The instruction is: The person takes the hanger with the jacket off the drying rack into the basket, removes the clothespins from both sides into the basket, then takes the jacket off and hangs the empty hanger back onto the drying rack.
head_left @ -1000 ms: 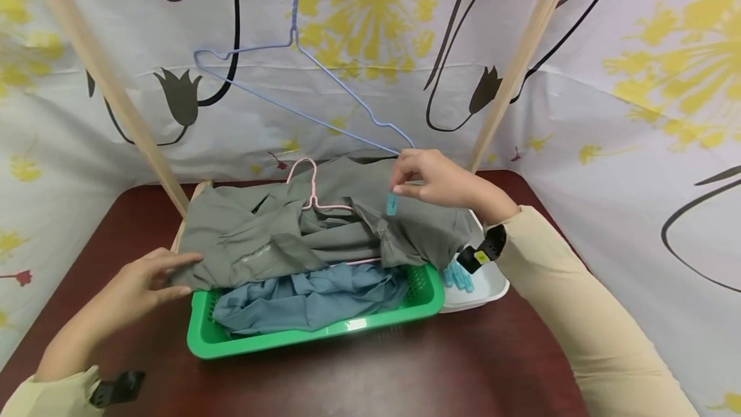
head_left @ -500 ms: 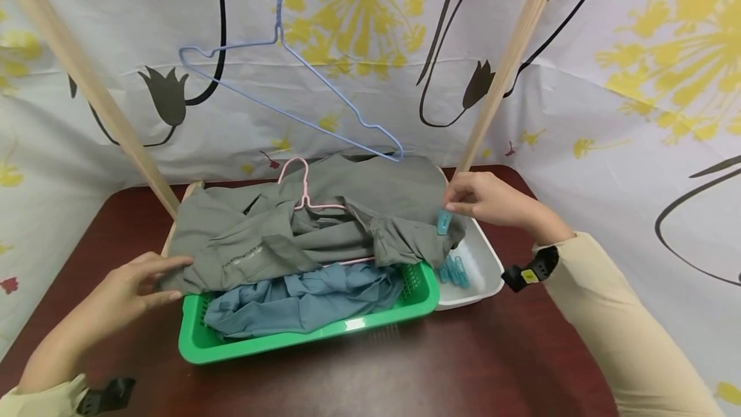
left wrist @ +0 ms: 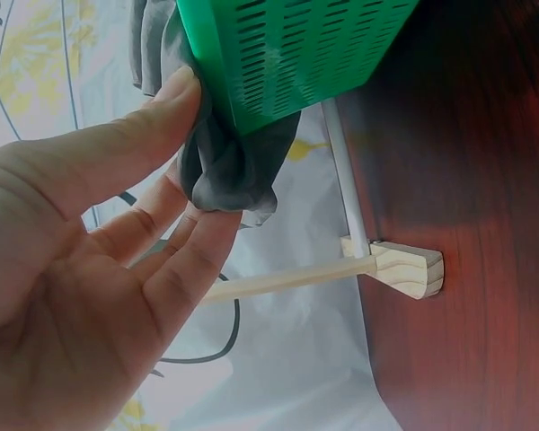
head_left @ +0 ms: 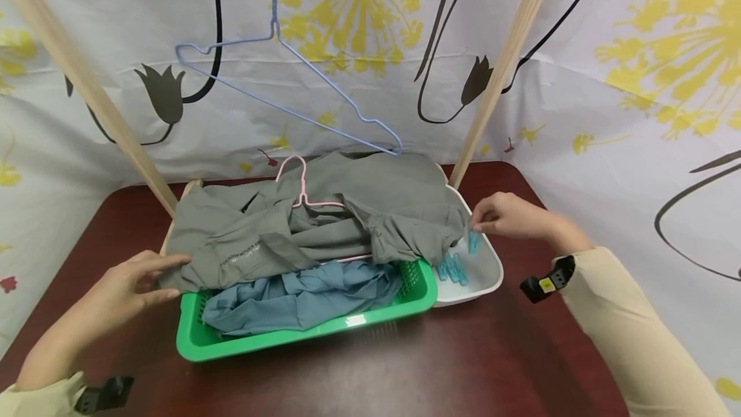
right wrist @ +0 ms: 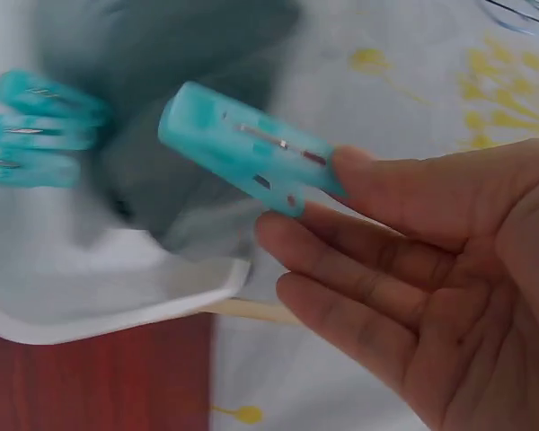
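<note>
My right hand pinches a turquoise clothespin between thumb and fingertips, over the white basin. Several more clothespins lie in that basin. At the left, my left hand holds the edge of a grey shirt; in the left wrist view its cloth sits between thumb and fingers. The shirt is spread over the back of a green basket and overlaps the basin. A pink hanger sticks out of its collar. Blue cloth lies inside the basket.
A blue hanger hangs above the shirt from the rack. Wooden rack posts rise on both sides, with a foot on the dark red table. Patterned fabric hangs behind and at the sides.
My right hand has moved right and down with the clothespin, from above the shirt to the white basin. My left hand stays at the shirt's edge. The head view has shifted slightly.
</note>
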`<move>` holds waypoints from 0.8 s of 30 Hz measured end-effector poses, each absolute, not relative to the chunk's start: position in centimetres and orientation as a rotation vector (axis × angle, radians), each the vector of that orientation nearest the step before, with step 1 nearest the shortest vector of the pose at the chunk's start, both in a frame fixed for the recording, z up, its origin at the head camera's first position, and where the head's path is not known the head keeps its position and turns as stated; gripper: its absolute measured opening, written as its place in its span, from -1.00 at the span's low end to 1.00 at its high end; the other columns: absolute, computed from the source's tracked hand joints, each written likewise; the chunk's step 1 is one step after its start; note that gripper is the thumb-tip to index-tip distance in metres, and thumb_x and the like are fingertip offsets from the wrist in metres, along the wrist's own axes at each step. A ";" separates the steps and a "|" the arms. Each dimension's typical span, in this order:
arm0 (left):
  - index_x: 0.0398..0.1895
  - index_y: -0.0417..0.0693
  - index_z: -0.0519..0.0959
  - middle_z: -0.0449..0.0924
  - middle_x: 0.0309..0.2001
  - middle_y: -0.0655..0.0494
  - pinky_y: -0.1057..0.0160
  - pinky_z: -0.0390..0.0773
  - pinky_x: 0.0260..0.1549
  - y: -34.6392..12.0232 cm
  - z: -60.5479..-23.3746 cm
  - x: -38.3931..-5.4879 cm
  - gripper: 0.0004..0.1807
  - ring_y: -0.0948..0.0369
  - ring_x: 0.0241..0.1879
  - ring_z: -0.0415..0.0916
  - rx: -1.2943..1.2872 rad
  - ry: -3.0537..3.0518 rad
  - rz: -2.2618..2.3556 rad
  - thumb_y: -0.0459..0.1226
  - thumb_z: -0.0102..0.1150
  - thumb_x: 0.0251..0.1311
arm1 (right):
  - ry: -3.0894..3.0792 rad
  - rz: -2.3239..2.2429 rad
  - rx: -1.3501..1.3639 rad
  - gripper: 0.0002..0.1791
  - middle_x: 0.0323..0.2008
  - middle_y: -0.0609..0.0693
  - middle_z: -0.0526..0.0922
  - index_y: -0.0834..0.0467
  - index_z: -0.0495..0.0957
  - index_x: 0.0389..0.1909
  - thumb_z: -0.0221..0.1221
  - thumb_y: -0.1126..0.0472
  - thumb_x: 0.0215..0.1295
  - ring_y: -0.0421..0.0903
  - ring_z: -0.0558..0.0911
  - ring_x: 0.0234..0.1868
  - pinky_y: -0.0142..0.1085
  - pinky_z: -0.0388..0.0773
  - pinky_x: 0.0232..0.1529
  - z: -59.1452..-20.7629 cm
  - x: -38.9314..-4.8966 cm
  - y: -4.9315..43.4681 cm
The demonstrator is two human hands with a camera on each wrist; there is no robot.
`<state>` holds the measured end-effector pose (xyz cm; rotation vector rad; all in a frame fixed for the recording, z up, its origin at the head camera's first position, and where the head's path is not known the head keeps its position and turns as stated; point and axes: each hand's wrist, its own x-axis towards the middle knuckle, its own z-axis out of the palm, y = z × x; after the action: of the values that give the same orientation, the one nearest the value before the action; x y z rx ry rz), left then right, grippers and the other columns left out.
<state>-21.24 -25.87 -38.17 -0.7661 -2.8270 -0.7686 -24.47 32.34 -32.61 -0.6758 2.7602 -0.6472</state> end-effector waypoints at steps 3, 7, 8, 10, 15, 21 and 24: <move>-0.01 -0.21 0.54 0.35 -0.37 0.20 0.38 0.38 -0.50 -26.0 -38.3 -21.2 -0.46 0.42 -0.40 0.27 -0.770 -2.816 -0.776 -0.43 0.41 -0.20 | 2.693 -0.574 -0.714 -0.92 -0.42 -0.08 0.63 0.21 0.64 -0.44 0.18 0.37 0.16 -0.22 0.58 -0.40 -0.34 0.49 -0.40 -33.9 -25.5 31.9; -0.01 -0.20 0.54 0.34 -0.37 0.21 0.41 0.35 -0.52 -26.0 -38.3 -21.2 -0.46 0.41 -0.42 0.25 -0.786 -2.800 -0.784 -0.43 0.41 -0.20 | 2.638 -0.467 -0.770 -0.85 -0.63 -0.12 0.57 0.21 0.60 -0.63 0.21 0.39 0.09 -0.30 0.40 -0.60 -0.41 0.37 -0.55 -35.3 -26.6 31.3; -0.01 -0.21 0.54 0.33 -0.37 0.20 0.40 0.33 -0.53 -26.0 -38.2 -21.2 -0.46 0.41 -0.43 0.23 -0.788 -2.799 -0.782 -0.43 0.41 -0.21 | 2.628 -0.442 -0.776 -0.81 -0.70 -0.14 0.52 0.20 0.58 -0.68 0.22 0.39 0.07 -0.31 0.34 -0.64 -0.41 0.32 -0.58 -35.6 -26.8 31.2; 0.00 -0.22 0.53 0.34 -0.36 0.19 0.40 0.31 -0.54 -26.0 -38.1 -21.2 -0.45 0.41 -0.45 0.23 -0.791 -2.801 -0.790 -0.44 0.40 -0.20 | 2.610 -0.398 -0.760 -0.76 -0.79 -0.20 0.40 0.19 0.54 -0.75 0.23 0.38 0.06 -0.31 0.24 -0.68 -0.42 0.23 -0.62 -36.1 -27.1 30.9; 0.01 -0.23 0.53 0.35 -0.35 0.17 0.40 0.36 -0.53 -26.0 -37.9 -21.2 -0.45 0.43 -0.44 0.28 -0.781 -2.815 -0.786 -0.45 0.40 -0.19 | 2.548 -0.337 -0.652 -0.71 -0.76 -0.20 0.12 0.14 0.35 -0.71 0.18 0.46 0.05 -0.24 0.16 -0.66 -0.37 0.15 -0.59 -36.6 -27.4 30.4; 0.01 -0.24 0.52 0.33 -0.38 0.16 0.41 0.31 -0.56 -26.0 -38.0 -21.2 -0.45 0.42 -0.48 0.24 -0.787 -2.807 -0.805 -0.46 0.39 -0.19 | 2.514 -0.445 -0.695 -0.76 -0.47 -0.08 0.35 0.23 0.41 -0.35 0.17 0.54 -0.02 -0.12 0.29 -0.42 -0.31 0.25 -0.41 -37.5 -27.9 30.1; 0.01 -0.25 0.52 0.35 -0.36 0.15 0.42 0.36 -0.54 -26.0 -38.1 -21.2 -0.44 0.43 -0.46 0.27 -0.798 -2.805 -0.812 -0.47 0.39 -0.20 | 2.510 -0.482 -0.714 -0.66 -0.29 0.00 0.44 0.27 0.42 -0.21 0.20 0.54 -0.04 -0.08 0.32 -0.31 -0.29 0.29 -0.32 -38.1 -28.1 30.1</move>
<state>-21.24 -25.99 -38.09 -0.7982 -2.8046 -0.8121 -28.13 30.13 -38.12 -0.7142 2.5097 -0.4817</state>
